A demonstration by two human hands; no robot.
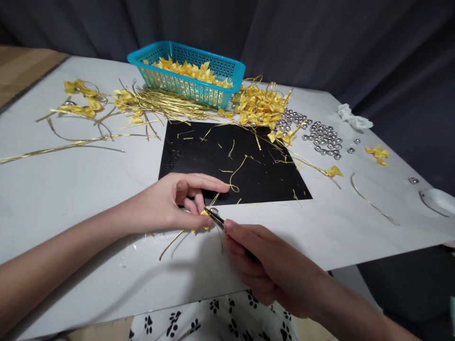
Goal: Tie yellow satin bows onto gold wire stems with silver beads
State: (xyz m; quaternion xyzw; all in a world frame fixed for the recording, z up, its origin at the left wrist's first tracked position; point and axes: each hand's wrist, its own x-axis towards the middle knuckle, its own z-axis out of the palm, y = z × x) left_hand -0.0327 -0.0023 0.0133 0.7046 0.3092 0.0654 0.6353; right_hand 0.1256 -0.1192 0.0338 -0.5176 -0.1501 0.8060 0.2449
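My left hand (181, 201) pinches a small yellow ribbon bow (204, 215) near its thumb tip, the index finger stretched out above it. Gold cord (171, 245) sticks out from the bow toward the lower left, and a silver bead (213, 211) shows beside it. In my right hand (256, 260) is a slim, dark, pointed metal tool (215, 218), its tips touching or very close to the bow. The fingers hide its handle, so I cannot tell whether it is scissors or tweezers. A thin gold thread (232, 182) loops near my left index fingertip.
Beyond my hands lies a black sheet (199, 166) strewn with thread scraps. Behind it stand a blue basket (188, 90) of yellow bows, a bundle of gold cords (170, 103) and a bow pile (261, 106). Silver beads (323, 137) and a white dish (439, 201) are at right.
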